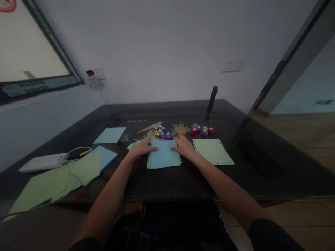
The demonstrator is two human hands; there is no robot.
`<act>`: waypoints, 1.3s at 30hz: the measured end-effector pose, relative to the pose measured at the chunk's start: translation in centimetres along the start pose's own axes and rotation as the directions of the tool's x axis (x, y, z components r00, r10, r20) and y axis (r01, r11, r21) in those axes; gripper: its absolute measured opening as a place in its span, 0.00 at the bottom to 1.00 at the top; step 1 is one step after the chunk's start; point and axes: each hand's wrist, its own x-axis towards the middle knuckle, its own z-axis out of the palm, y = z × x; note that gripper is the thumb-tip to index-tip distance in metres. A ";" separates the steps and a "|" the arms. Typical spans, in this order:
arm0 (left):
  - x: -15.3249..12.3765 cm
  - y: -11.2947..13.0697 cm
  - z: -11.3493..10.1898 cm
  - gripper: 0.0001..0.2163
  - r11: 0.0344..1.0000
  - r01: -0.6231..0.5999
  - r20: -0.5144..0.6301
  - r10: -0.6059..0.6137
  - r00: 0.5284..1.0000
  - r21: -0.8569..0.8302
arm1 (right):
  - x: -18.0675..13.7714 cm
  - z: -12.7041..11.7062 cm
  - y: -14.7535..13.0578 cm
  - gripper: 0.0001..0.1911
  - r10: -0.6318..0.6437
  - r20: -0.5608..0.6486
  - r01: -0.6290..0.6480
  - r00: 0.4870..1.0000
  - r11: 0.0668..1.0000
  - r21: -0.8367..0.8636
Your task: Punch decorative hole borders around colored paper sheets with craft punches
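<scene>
A small stack of hole-punched loose-leaf paper (164,157), light blue on top with pale green edges showing below, lies in front of me on the dark table. My left hand (142,147) grips its left edge, thumb on the top sheet. At the opposite edge my right hand (184,146) holds the stack likewise, thumb pointing inward; the other fingers are partly hidden. Just beyond the paper sits a cluster of red, purple and green balls with eyes (161,132). A pale green punched sheet (213,151) lies to the right of my right hand.
A second group of eyed balls (205,131) sits at the right, near an upright black stick-like object (211,103). On the left are a blue sheet (110,135), green sheets (52,179), a white power bank (43,162) and its cable. A dark flat object (259,157) lies right.
</scene>
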 end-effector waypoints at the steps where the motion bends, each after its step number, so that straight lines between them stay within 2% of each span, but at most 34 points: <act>1: 0.0 0.0 -0.2 0.09 1.000 0.007 0.005 -0.007 1.000 0.020 | 0.1 0.0 0.1 0.29 -0.002 -0.011 0.003 1.000 1.000 0.012; 4: 0.0 -0.1 -0.6 0.09 1.000 0.027 -0.047 -0.026 0.999 0.011 | 0.5 0.0 0.6 0.28 0.012 -0.078 -0.003 0.997 0.993 0.118; 6: 0.1 -0.2 -0.9 0.10 0.999 0.036 -0.086 -0.038 0.996 -0.032 | 0.9 -0.1 1.2 0.28 0.077 -0.097 -0.045 0.992 0.954 0.297; 7: 0.2 -0.2 -1.0 0.11 0.998 0.034 -0.108 -0.040 0.993 -0.053 | 1.0 -0.3 1.4 0.27 0.113 -0.073 -0.072 0.991 0.905 0.419; 9: 0.2 -0.1 -1.1 0.12 0.996 0.015 -0.166 -0.029 0.986 -0.087 | 1.1 -0.7 1.9 0.23 0.125 0.055 -0.129 0.991 0.740 0.660; 11: 0.2 0.1 -0.9 0.12 0.993 -0.024 -0.242 -0.005 0.970 -0.117 | 0.8 -1.2 2.1 0.18 0.025 0.209 -0.185 0.978 0.576 0.796; 14: 0.2 0.5 -0.3 0.12 0.984 -0.092 -0.355 0.033 0.934 -0.151 | 0.2 -2.0 1.8 0.16 -0.106 0.324 -0.236 0.940 0.486 0.842; 18: 0.3 0.8 0.6 0.15 0.973 -0.156 -0.397 0.077 0.915 -0.171 | -0.2 -2.7 1.1 0.13 -0.074 0.327 -0.260 0.942 0.456 0.851; 24: 0.2 1.0 1.0 0.17 0.962 -0.213 -0.435 0.120 0.892 -0.171 | -0.1 -2.6 1.5 0.14 -0.084 0.329 -0.252 0.941 0.475 0.843; 30: 0.4 0.8 0.9 0.18 0.963 -0.213 -0.402 0.131 0.906 -0.166 | -0.1 -2.5 1.7 0.11 -0.091 0.333 -0.239 0.938 0.526 0.816; 34: 0.7 0.5 0.5 0.23 0.963 -0.224 -0.460 0.132 0.878 -0.152 | 0.0 -2.7 1.7 0.08 -0.015 0.321 -0.257 0.947 0.566 0.783; 37: 1.1 0.0 0.0 0.23 0.956 -0.215 -0.487 0.092 0.868 -0.202 | -0.2 -3.2 2.2 0.06 0.039 0.296 -0.272 0.954 0.528 0.804; 39: 1.5 -0.3 -0.4 0.20 0.969 -0.196 -0.489 0.101 0.866 -0.149 | -0.6 -3.8 2.8 0.06 0.075 0.266 -0.267 0.961 0.501 0.823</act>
